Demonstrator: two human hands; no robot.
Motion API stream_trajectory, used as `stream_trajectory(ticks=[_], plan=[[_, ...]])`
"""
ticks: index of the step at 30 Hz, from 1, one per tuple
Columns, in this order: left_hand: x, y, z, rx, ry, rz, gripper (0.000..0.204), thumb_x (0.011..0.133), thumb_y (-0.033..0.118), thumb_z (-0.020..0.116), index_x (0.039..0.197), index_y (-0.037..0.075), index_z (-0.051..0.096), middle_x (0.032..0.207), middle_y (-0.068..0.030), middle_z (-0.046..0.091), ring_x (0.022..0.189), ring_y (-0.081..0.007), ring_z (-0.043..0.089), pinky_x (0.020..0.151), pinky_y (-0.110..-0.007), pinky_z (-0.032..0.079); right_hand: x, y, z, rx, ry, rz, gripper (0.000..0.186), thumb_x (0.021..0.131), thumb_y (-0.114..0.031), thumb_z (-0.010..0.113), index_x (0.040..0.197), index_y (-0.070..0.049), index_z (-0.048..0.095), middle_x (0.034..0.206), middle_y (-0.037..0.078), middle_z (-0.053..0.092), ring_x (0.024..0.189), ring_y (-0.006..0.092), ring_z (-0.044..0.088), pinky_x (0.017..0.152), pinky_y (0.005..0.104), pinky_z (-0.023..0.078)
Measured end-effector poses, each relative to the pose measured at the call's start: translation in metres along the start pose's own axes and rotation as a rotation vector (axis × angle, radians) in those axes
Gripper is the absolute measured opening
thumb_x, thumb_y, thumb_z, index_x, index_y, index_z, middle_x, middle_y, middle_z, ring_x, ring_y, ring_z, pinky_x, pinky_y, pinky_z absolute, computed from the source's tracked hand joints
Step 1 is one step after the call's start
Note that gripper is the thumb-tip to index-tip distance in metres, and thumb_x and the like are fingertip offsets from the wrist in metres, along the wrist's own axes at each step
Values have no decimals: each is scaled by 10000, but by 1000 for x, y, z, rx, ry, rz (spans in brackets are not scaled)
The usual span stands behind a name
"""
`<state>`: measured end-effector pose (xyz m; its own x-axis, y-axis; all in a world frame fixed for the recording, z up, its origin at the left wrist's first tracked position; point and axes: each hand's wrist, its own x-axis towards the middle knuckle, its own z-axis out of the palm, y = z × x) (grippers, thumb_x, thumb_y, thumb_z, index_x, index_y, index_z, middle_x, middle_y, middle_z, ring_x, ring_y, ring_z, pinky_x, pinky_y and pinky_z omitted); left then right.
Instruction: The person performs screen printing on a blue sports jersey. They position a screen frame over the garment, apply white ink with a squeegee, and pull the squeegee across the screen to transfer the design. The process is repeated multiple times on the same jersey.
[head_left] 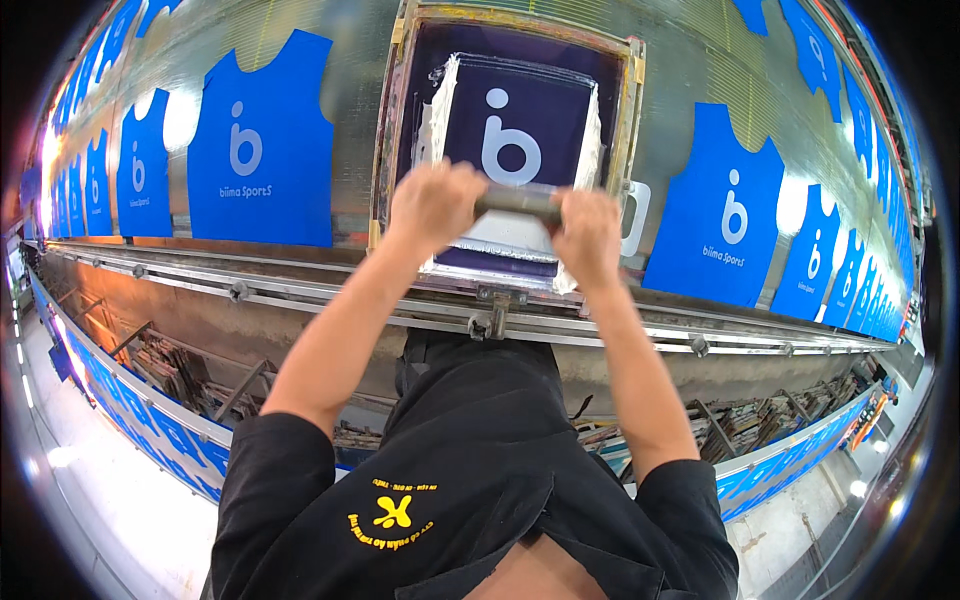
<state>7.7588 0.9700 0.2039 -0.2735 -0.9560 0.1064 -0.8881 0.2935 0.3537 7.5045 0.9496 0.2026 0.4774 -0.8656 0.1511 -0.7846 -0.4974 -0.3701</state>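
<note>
A screen-printing frame (pixel 634 110) lies on the long table in front of me, its mesh dark purple with a pale rounded logo (pixel 512 150). Thick white ink (pixel 438 112) runs in ridges along both sides of the mesh. Across the near part of the screen is a squeegee (pixel 520 203) with a grey-brown bar handle. My left hand (pixel 437 203) is closed round the left end of that handle. At its right end, my right hand (pixel 588 238) grips it, slightly blurred. The squeegee's lower edge is partly hidden by my hands and the handle.
Blue shirt panels with pale logos lie along the table on both sides, including a left panel (pixel 285 130) and a right panel (pixel 720 190). A metal rail (pixel 310 306) with clamps follows the near edge. Stacked frames (pixel 175 370) sit on a lower rack behind me.
</note>
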Motion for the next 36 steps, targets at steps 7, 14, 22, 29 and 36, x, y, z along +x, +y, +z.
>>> stream_trajectory(ticks=[7,14,22,29,36], plan=[[-126,70,-9,-2,-66,-69,446,722,56,742,1163,119,742,1079,-17,728,1025,-244,683,842,-395,519,-118,-54,-16,154,-111,29,436,672,-47,834,1082,-73,688,1066,64,680,1066,279,640,965,440,442],[-98,52,-54,-137,-291,-19,202,758,190,813,935,130,737,914,-51,731,872,-266,721,783,-427,534,-83,-46,-56,178,-180,-85,367,732,-223,885,1020,-103,693,909,49,656,940,277,647,906,438,441],[179,-57,-64,106,-345,-47,420,864,538,816,1016,148,790,1011,-74,793,1033,-305,755,900,-470,596,171,52,-40,55,-102,136,382,826,-339,883,996,-30,738,999,160,761,1011,378,722,899,499,545],[128,-58,-13,85,-31,-42,344,822,458,822,909,127,786,882,-100,766,839,-324,763,779,-459,597,129,56,3,20,103,-60,302,802,-257,890,955,-68,712,923,135,721,877,376,664,814,507,516],[-48,19,-22,-79,-137,-14,273,744,349,874,841,136,733,816,-39,693,757,-257,702,727,-412,540,-43,-39,-16,139,37,15,334,709,-65,855,1001,-67,693,937,100,709,926,320,685,879,467,495]])
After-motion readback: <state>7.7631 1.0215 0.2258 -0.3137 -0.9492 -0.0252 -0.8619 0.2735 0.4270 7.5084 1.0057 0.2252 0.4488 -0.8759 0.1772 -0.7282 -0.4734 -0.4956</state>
